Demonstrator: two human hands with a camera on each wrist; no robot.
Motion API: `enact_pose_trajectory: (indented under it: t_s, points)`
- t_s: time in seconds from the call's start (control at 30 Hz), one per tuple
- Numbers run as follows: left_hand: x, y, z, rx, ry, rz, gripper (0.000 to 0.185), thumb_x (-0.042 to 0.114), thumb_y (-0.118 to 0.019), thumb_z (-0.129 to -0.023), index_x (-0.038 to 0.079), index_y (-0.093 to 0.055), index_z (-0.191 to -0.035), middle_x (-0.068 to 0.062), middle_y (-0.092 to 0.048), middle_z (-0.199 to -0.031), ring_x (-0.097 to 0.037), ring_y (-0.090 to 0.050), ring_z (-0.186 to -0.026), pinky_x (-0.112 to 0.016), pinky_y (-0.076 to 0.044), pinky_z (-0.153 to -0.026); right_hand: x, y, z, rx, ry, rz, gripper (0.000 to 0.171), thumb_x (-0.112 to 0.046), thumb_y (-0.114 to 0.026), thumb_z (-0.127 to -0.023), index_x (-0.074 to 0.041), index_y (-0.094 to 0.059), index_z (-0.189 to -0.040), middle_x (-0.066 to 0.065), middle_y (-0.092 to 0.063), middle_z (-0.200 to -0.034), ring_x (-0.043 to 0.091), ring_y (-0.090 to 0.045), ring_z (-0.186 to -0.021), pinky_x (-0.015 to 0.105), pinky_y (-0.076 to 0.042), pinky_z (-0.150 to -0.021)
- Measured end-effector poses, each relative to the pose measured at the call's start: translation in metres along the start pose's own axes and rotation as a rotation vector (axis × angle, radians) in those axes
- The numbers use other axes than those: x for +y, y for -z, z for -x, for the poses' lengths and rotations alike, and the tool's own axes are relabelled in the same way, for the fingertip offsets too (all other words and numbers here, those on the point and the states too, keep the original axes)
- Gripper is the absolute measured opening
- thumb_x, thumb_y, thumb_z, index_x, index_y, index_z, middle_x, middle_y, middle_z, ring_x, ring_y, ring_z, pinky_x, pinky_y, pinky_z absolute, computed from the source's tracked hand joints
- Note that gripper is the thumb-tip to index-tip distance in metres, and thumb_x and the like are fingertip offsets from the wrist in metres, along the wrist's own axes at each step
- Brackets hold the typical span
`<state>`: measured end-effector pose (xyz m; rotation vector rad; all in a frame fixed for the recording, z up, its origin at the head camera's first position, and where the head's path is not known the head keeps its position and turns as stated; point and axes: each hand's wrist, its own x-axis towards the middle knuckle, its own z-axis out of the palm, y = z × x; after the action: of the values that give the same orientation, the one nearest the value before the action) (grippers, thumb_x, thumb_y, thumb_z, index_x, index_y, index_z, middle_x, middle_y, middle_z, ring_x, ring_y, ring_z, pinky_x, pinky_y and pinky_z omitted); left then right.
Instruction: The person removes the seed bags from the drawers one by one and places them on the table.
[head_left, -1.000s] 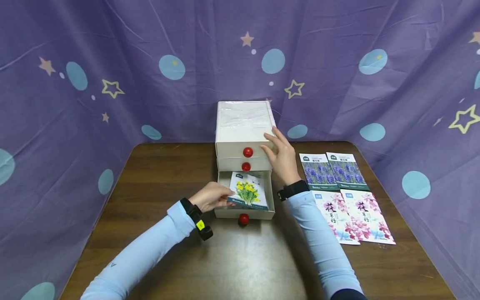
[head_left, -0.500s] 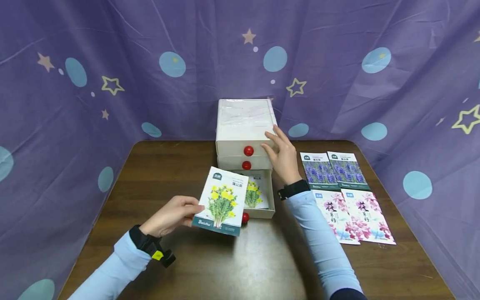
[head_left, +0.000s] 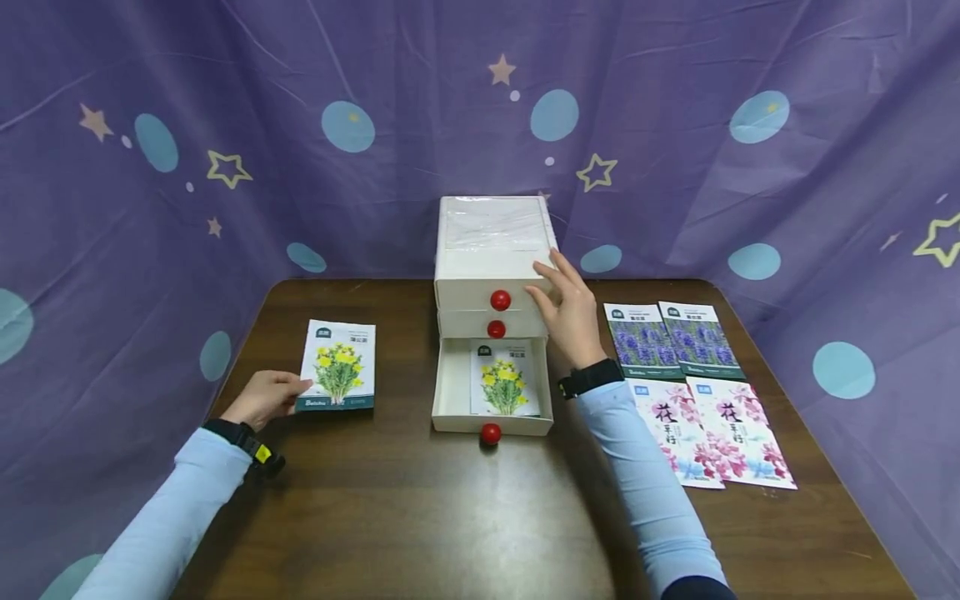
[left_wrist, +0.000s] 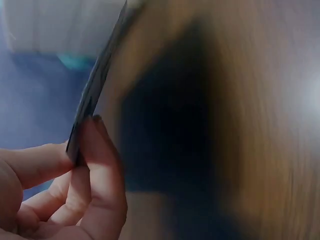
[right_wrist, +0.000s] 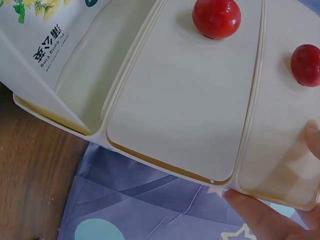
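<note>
On the left of the table, my left hand pinches a dandelion seed packet by its lower left corner. The left wrist view shows that packet edge-on between thumb and fingers, with a dark shadow beside it. My right hand rests at the upper right front corner of a white drawer cabinet, fingers spread. In the right wrist view its fingertips touch the cabinet's side. The bottom drawer is pulled out, and another dandelion packet lies in it.
Two lavender packets lie on the right of the table, with two pink flower packets nearer the front. Red round knobs stick out from the drawers. A purple curtain hangs behind the wooden table.
My left hand has lifted one dandelion packet out of the bottom drawer and carried it to the left. The second packet has come into view in the drawer. My right hand has stayed at the cabinet.
</note>
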<state>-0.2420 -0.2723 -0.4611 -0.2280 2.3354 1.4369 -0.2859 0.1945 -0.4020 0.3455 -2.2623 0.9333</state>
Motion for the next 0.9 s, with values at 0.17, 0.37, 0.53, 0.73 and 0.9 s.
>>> enact_pose_trajectory:
  t_s: [0.17, 0.37, 0.53, 0.73, 0.9]
  points:
    - [-0.020, 0.023, -0.030, 0.128, 0.076, -0.146, 0.036, 0.021, -0.063, -0.088, -0.012, -0.061, -0.101, -0.008, -0.058, -0.082, -0.017, -0.057, -0.070, -0.035, -0.054, -0.064, -0.001, 0.000, 0.001, -0.004, 0.000, -0.010, 0.038, -0.021, -0.069, -0.084, -0.011, -0.063, -0.120, 0.009, -0.043, -0.140, 0.023, -0.044, -0.125, 0.039, -0.048, -0.082]
    - [-0.015, 0.038, -0.052, 0.329, 0.096, -0.448, 0.034, 0.025, -0.070, -0.082, -0.008, -0.070, -0.076, -0.024, -0.065, -0.083, -0.034, -0.059, -0.077, -0.041, -0.049, -0.063, -0.002, 0.001, 0.001, 0.004, 0.001, -0.003, 0.038, -0.021, -0.069, -0.084, -0.010, -0.064, -0.120, 0.009, -0.044, -0.140, 0.025, -0.050, -0.119, 0.036, -0.046, -0.066]
    - [-0.010, 0.041, -0.058, 0.449, 0.134, -0.579, 0.035, 0.020, -0.075, -0.077, -0.015, -0.068, -0.076, -0.032, -0.062, -0.091, -0.041, -0.055, -0.085, -0.048, -0.046, -0.076, -0.003, 0.001, 0.002, 0.006, -0.003, -0.007, 0.038, -0.021, -0.069, -0.084, -0.010, -0.064, -0.120, 0.009, -0.044, -0.140, 0.025, -0.045, -0.124, 0.040, -0.049, -0.081]
    - [-0.007, 0.041, -0.056, 0.492, 0.113, -0.645, 0.036, 0.016, -0.072, -0.077, -0.020, -0.064, -0.076, -0.033, -0.061, -0.084, -0.043, -0.057, -0.081, -0.047, -0.046, -0.074, -0.003, 0.000, 0.003, 0.000, 0.000, -0.004, 0.038, -0.021, -0.069, -0.084, -0.010, -0.064, -0.120, 0.009, -0.044, -0.139, 0.024, -0.043, -0.126, 0.041, -0.044, -0.094]
    - [-0.007, 0.038, -0.060, 0.519, 0.055, -0.597, 0.029, 0.011, -0.071, -0.078, -0.017, -0.063, -0.074, -0.027, -0.062, -0.073, -0.040, -0.055, -0.075, -0.050, -0.043, -0.074, -0.004, 0.001, 0.001, 0.014, 0.010, 0.003, 0.038, -0.021, -0.069, -0.084, -0.011, -0.064, -0.120, 0.010, -0.044, -0.139, 0.024, -0.043, -0.126, 0.041, -0.044, -0.094]
